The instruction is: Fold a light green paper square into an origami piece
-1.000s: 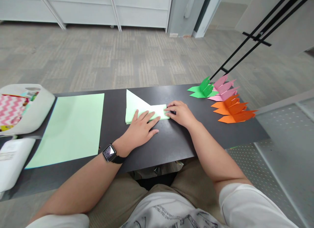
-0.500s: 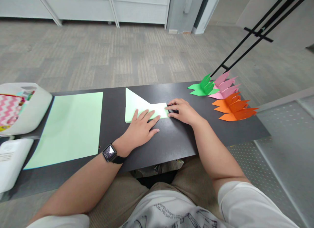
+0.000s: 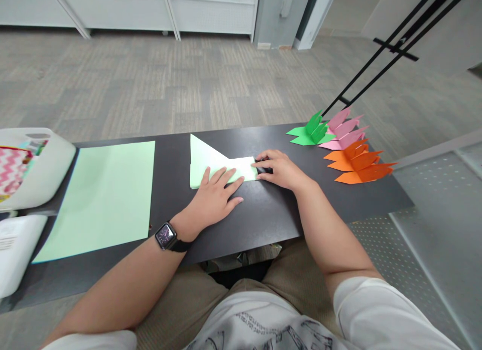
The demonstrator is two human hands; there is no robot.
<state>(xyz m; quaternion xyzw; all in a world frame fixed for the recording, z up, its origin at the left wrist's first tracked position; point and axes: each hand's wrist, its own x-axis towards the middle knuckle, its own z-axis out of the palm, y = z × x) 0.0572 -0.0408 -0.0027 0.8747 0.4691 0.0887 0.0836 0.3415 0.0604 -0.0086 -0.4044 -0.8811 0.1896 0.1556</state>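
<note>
A pale green sheet of paper (image 3: 205, 163), folded into a strip with a triangular flap standing out at the left, lies on the dark table (image 3: 241, 219). My left hand (image 3: 214, 199) rests flat over its lower middle with the fingers spread, a black watch (image 3: 166, 236) on the wrist. At the strip's right end, my right hand (image 3: 280, 170) has its fingers apart and lightly bent, the fingertips touching the paper's short edge. Part of the strip is hidden under my left fingers.
Left of my hands lies a large light green sheet (image 3: 101, 194). Beyond it are a white basket (image 3: 56, 169) and a white box (image 3: 22, 254). Folded paper shapes in green (image 3: 311, 131), pink (image 3: 342, 131) and orange (image 3: 359, 164) stand at the table's right end.
The whole view has shifted very slightly. Both hands keep the same places on the folded paper, with no visible change in the fold.
</note>
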